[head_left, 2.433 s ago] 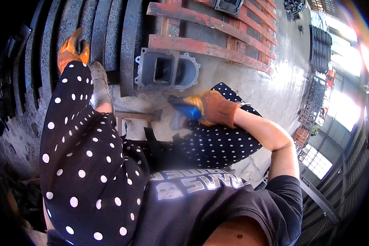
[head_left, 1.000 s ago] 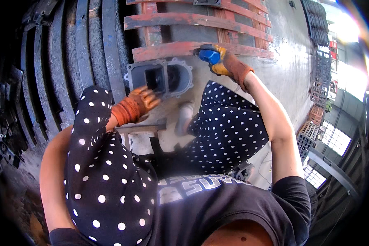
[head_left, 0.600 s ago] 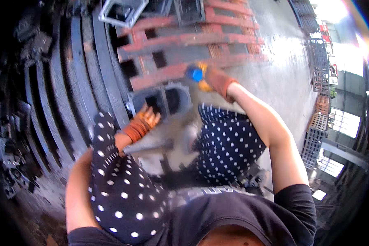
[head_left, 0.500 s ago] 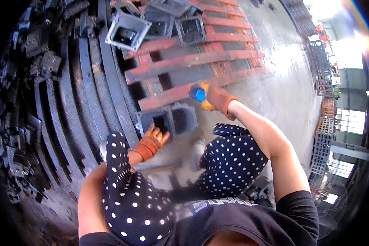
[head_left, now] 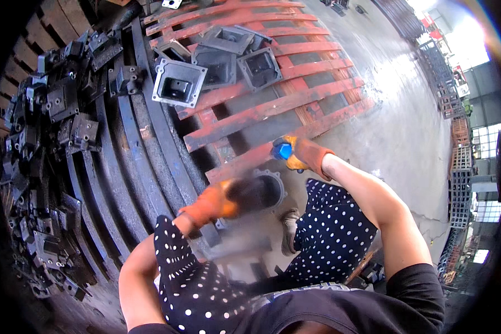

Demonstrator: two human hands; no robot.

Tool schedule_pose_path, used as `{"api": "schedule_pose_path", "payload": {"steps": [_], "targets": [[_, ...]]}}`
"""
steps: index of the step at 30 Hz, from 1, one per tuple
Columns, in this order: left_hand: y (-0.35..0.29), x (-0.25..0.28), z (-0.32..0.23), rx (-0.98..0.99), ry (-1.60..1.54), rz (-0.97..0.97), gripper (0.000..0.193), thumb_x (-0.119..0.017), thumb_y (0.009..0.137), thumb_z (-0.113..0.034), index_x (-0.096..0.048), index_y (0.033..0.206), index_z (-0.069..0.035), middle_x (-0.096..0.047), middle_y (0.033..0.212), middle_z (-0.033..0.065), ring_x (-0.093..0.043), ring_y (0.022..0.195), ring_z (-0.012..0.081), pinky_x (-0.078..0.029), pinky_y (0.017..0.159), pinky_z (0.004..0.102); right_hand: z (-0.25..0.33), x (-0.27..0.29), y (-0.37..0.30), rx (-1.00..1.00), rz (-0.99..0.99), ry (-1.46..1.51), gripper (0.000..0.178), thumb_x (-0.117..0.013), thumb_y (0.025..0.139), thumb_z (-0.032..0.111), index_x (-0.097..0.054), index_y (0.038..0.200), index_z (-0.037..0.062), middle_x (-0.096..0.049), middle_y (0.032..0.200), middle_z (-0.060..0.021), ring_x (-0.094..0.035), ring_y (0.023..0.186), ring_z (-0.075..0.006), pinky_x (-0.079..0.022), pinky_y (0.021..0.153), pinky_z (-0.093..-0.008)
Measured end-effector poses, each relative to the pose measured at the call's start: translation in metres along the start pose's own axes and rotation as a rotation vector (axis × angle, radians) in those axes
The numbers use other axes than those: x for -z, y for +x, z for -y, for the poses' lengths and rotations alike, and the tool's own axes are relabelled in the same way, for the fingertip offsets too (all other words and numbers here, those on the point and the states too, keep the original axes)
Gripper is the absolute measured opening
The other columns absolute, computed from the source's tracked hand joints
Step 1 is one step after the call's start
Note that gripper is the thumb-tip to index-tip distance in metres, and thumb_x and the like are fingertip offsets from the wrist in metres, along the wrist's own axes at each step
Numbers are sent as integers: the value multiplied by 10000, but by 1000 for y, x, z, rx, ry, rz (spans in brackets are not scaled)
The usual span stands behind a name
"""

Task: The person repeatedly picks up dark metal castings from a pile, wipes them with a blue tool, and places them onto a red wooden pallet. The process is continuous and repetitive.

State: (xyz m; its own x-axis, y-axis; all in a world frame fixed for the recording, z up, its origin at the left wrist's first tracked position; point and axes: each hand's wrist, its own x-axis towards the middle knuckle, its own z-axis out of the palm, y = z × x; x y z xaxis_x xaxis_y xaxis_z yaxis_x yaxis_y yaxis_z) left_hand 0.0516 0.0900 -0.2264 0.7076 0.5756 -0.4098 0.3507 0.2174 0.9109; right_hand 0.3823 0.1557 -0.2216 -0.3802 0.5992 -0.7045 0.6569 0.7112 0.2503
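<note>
A grey metal casting with a rounded, flanged end [head_left: 280, 188] lies on the floor in front of me, at the near edge of the red pallet. My left hand [head_left: 220, 201], in an orange glove, is at the left side of this casting. Motion smears its fingers, and a dark blur covers the casting's left part. My right hand [head_left: 300, 154], in a yellow and orange glove, is closed around a tool with a blue end [head_left: 283, 151], just beyond the casting's rounded end. The rest of that tool is hidden by the glove.
Several grey box-shaped castings [head_left: 178, 83] rest on the red slatted pallet [head_left: 273, 114]. To the left, dark metal parts [head_left: 61, 103] are heaped on a dark slatted pallet [head_left: 131, 145]. Concrete floor [head_left: 395, 139] stretches to the right. Metal racks [head_left: 460, 172] stand beyond it.
The scene has shifted down and slightly right in the view. My left hand's fingers, spread at the casting's square opening before, are now blurred beside it. My right hand still grips the blue-ended tool.
</note>
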Motion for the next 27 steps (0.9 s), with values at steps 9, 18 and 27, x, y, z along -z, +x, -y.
{"api": "schedule_pose_path", "payload": {"steps": [9,18,27], "targets": [[2,125,-89,-239,-245,-504,641,-653,694,-140,-524,1309,-16,-618,1145,83,-592,1002,173,-495,838,301,15,71,-39,-188,-106,579,300,-680,765,249,-671,921,-7,-681,895,-188,-684,821,-364,-535,728,-453],[144,264,-145,-17,961,-1100,589,-592,788,-149,-465,1360,-207,-672,1040,191,-635,1003,378,-495,865,435,13,62,-46,-155,-128,600,264,-605,839,156,-625,989,-60,-657,898,-228,-680,824,-360,-537,716,-414],[160,298,-85,145,1254,-1199,600,-523,831,-179,-402,1419,-159,-500,1378,115,-501,1252,315,-409,998,507,10,49,-42,-94,-75,600,217,-550,873,119,-630,1017,-22,-650,954,-206,-655,905,-352,-513,780,-401]]}}
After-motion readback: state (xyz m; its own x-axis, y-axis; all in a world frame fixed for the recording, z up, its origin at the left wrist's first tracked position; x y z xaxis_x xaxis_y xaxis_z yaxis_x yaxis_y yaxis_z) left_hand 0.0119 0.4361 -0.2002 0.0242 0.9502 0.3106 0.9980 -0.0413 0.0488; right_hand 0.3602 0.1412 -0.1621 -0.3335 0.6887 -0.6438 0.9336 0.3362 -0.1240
